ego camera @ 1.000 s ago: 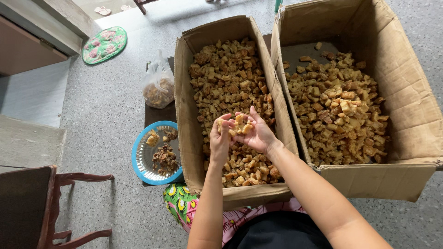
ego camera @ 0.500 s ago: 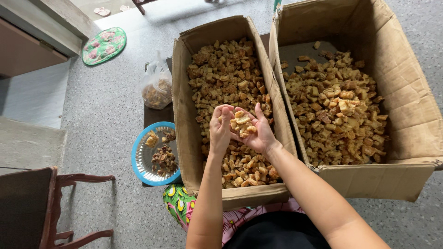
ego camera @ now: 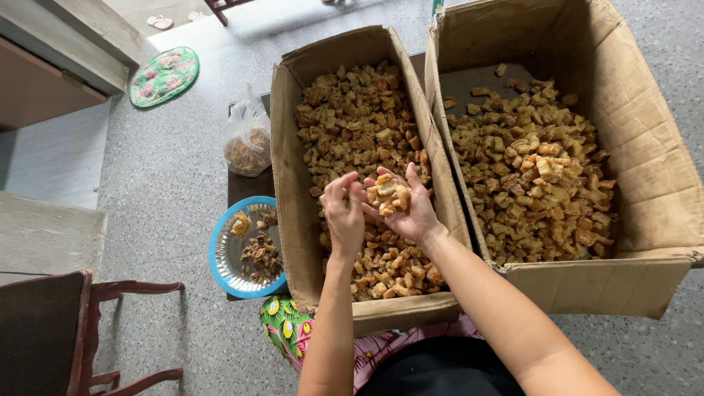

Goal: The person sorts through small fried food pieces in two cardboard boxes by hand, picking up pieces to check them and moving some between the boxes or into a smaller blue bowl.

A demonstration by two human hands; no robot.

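Over the left cardboard box (ego camera: 287, 191), my right hand (ego camera: 411, 213) is cupped palm up and holds a few golden fried snack pieces (ego camera: 389, 195). My left hand (ego camera: 343, 214) is beside it, fingers curled down and touching those pieces. The box under both hands is filled with similar brown fried pieces (ego camera: 359, 125). A second, larger cardboard box (ego camera: 645, 161) to the right holds more of the same pieces (ego camera: 535, 169).
A blue-rimmed metal plate (ego camera: 224, 253) with some darker pieces lies left of the box. A clear plastic bag (ego camera: 247, 143) of pieces stands behind it. A wooden chair (ego camera: 66, 330) is at the lower left, a round green mat (ego camera: 163, 75) at the upper left.
Both hands have stayed over the left box. The right palm has opened flatter and the left fingers have moved onto the pieces in it.
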